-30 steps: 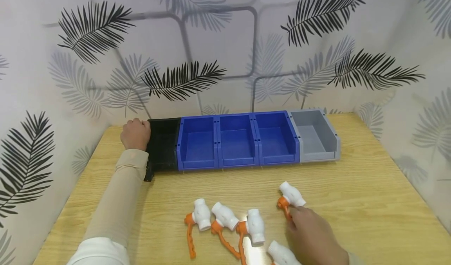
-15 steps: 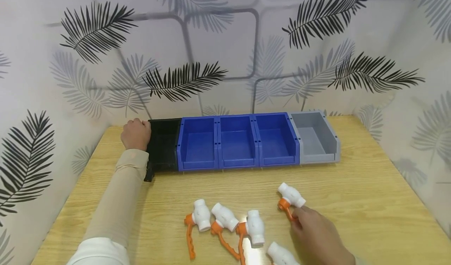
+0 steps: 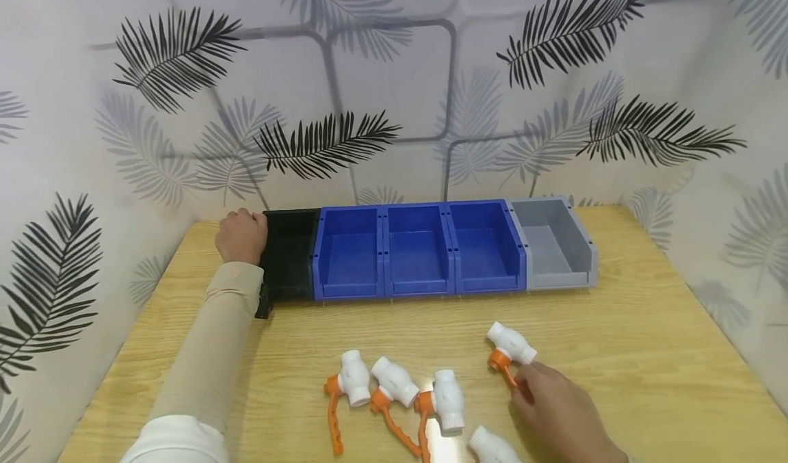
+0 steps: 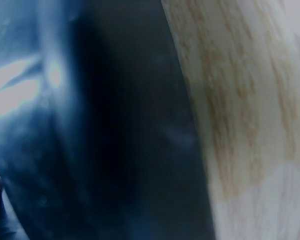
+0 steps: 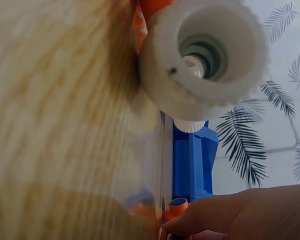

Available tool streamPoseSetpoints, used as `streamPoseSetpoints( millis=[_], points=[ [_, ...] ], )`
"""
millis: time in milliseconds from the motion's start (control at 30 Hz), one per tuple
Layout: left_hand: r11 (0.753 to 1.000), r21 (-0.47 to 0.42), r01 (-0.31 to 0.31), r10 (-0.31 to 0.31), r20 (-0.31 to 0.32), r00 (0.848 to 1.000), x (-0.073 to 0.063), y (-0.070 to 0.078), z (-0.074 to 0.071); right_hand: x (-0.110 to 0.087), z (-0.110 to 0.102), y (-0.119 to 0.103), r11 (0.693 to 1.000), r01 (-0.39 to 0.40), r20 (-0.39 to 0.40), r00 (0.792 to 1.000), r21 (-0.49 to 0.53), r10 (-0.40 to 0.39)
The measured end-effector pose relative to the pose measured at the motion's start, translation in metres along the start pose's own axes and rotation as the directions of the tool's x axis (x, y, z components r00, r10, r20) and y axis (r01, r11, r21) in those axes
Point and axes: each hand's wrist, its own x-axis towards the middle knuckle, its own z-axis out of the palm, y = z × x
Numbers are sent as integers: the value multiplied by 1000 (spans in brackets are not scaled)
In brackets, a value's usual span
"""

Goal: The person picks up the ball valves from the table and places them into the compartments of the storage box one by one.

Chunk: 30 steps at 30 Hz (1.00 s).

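At the far left, my left hand (image 3: pixel 242 236) grips the left edge of a black bin (image 3: pixel 289 254) with its fingers curled; its fingertips are hidden. The bin's dark side (image 4: pixel 155 125) fills much of the left wrist view, blurred. At the front right, my right hand (image 3: pixel 557 408) pinches the orange lever of a white ball valve (image 3: pixel 512 343) at the table surface. In the right wrist view, a thumb and finger (image 5: pixel 225 212) meet at that orange part, while another white valve (image 5: pixel 160 85) looms close, its round opening facing the camera.
Several more white valves (image 3: pixel 449 400) with orange levers lie left of my right hand. Three blue bins (image 3: pixel 414 286) and a grey bin (image 3: pixel 560 280) continue the row from the black one. A patterned wall (image 3: pixel 394 80) stands behind the wooden table (image 3: pixel 652 353).
My right hand has shifted slightly right and back along the lever, baring more of it. The valve has hardly moved. My left hand stays on the black bin.
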Motion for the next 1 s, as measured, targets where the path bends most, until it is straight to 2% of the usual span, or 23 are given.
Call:
streamPoseSetpoints(
  millis=[433,700,1000],
  points=[
    [1000,1,11,-11,36,999,-1,2,-3,0,-1,-1,1000,-11,-5,1000,28,11],
    [1000,-2,16,-16,15,1000,-1,0,-1,2,0,1,998,12,-41,999,54,-10],
    [1000,-11,23,-23,27,999,-1,2,-2,3,1,4,993,48,-78,996,104,-40]
  ],
)
